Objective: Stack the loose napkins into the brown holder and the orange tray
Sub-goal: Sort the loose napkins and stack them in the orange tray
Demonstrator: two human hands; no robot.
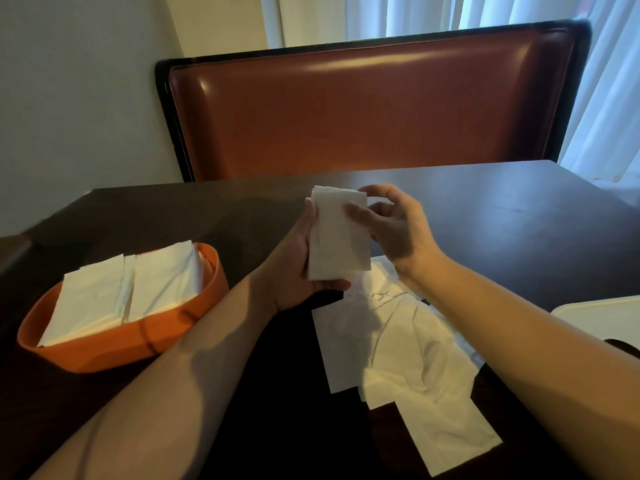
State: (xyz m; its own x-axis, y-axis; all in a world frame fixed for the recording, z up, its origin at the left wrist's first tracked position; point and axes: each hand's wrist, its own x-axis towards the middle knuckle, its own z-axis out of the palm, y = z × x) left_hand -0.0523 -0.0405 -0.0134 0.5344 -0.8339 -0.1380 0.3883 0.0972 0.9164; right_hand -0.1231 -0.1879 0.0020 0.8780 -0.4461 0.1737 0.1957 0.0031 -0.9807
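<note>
Small squared stack of white paper napkins (337, 237) held upright, gripped by left hand (294, 268), pinched at top by right hand (391, 223). Oval orange plastic tray (114, 348) down-left, nearer left hand; brown holder unseen.

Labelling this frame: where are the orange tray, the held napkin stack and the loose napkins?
orange tray (114, 348), head view, front wall.
held napkin stack (337, 244), head view, front face.
loose napkins (408, 358), head view, pile's middle.

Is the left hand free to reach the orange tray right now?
Probably yes: the tray sits just left of the left hand with bare table between, though that hand grips a napkin stack.
</note>
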